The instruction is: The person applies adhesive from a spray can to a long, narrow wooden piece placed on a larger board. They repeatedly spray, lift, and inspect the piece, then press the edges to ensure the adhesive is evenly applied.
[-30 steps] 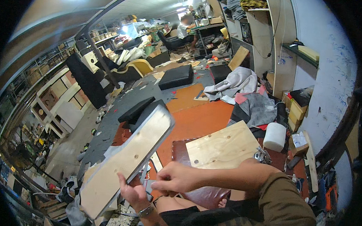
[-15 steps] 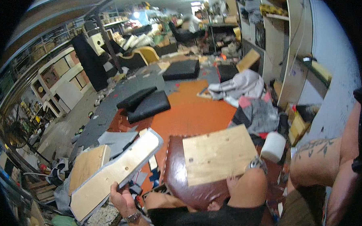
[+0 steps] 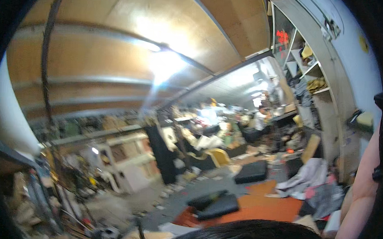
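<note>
Neither of my hands shows. A bare arm [image 3: 358, 212] runs up the right edge, and the hand at its end is out of sight. Dark hair or something like it [image 3: 250, 235] covers the bottom middle and hides what lies behind it. Past it, two black cushions [image 3: 217, 209] lie against each other where an orange sheet [image 3: 273, 206] meets a grey one. Pale cloth [image 3: 304, 180] and grey cloth [image 3: 330, 198] are heaped on the right. The picture is smeared by motion.
Another black cushion [image 3: 251, 172] lies farther back, near a yellow curved piece [image 3: 221, 158]. Tall shelving [image 3: 328, 112] stands against the right wall. Pale furniture frames [image 3: 132, 164] stand to the left. A bright lamp [image 3: 166, 65] shines under the wooden ceiling, and a person [image 3: 260, 118] is far off.
The view has swung up and to the left, bringing in the ceiling and lamp. My left hand and the light wooden piece it held have left the picture.
</note>
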`<move>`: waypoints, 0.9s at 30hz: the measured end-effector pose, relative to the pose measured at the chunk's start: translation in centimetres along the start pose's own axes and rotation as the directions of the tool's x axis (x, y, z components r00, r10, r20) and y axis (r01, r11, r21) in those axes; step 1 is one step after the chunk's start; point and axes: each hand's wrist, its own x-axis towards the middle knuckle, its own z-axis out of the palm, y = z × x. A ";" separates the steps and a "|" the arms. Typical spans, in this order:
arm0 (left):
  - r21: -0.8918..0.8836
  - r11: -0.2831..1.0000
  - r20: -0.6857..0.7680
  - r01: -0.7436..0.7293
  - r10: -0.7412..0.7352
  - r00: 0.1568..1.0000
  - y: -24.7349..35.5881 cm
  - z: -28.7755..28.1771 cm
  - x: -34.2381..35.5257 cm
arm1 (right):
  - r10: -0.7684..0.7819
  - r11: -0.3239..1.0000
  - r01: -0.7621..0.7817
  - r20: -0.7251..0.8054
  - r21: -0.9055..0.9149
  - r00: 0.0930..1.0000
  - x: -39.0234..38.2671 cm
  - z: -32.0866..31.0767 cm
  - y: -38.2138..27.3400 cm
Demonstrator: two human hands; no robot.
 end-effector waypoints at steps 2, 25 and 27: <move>-0.019 0.999 -0.018 0.038 -0.038 0.999 -1.0 -1.4 0.5 | -0.016 0.999 0.016 0.001 -0.029 1.000 0.5 0.4 0.9; 0.148 0.988 0.125 0.051 -0.069 0.990 -7.6 0.5 1.9 | -0.276 0.936 0.337 -0.387 0.099 0.880 2.8 2.8 6.5; 0.135 0.989 0.058 0.059 -0.068 0.996 -7.3 2.1 2.2 | -0.071 0.943 0.115 -0.150 0.313 0.986 2.2 7.2 9.1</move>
